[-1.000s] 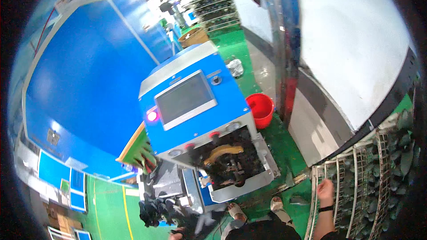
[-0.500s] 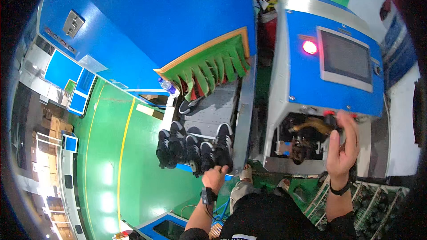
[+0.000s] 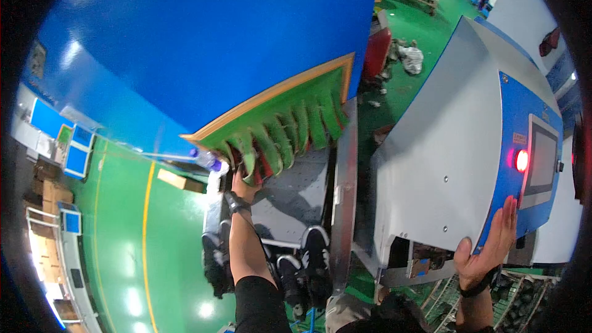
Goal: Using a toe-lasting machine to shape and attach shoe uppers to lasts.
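Presumably light, soft shoes (image 3: 316,262), surface's (image 3: 287,213) near end; hold by heels. Left hand (image 3: 245,189) at limp flaps (image 3: 285,139), far left: grip obscured, cannot tell. Right hand (image 3: 488,251), thumb and fingers apart, against machine (image 3: 431,166), right.

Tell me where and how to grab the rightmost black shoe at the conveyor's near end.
Probably by its heel end, from the person's side: the rightmost black shoe points its toe away toward the green strip curtain, leaving the heel nearest the person. Another shoe crowds its left.
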`<state>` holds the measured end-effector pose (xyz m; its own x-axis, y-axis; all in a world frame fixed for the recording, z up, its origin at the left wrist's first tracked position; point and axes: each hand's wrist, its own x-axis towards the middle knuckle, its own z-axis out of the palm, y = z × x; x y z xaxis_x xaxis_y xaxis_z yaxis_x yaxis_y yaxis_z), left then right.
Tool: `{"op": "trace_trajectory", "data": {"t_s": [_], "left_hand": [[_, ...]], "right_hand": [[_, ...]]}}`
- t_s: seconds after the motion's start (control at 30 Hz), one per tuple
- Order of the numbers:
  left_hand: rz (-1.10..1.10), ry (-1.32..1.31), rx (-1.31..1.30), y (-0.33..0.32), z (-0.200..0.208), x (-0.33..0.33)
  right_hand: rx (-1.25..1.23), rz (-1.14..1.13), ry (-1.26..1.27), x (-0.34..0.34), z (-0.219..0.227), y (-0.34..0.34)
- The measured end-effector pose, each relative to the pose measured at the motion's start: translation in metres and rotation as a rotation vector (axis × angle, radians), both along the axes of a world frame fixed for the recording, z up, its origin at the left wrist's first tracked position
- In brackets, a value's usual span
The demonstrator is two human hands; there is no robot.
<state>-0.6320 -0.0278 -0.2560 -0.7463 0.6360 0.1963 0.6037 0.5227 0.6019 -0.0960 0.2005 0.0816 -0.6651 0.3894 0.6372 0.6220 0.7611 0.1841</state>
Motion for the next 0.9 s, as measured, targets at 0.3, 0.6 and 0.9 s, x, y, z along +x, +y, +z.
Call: {"op": "trace_trajectory", "data": {"t_s": [0.3, 0.6, 0.9], "left_hand": [[0.325, -0.345, 0.254, 0.039, 0.070, 0.147], [-0.065, -1.177, 0.477, -0.049, 0.251, 0.429], [-0.916, -1.029, -0.134, -0.012, 0.232, 0.509]], "right_hand": [[0.024, -0.040, 0.043, -0.003, 0.004, -0.002], [-1.628, 0.637, 0.439, 0.041, -0.038, -0.121], [-2.753, -0.126, 0.662, 0.211, -0.079, -0.087]]}}
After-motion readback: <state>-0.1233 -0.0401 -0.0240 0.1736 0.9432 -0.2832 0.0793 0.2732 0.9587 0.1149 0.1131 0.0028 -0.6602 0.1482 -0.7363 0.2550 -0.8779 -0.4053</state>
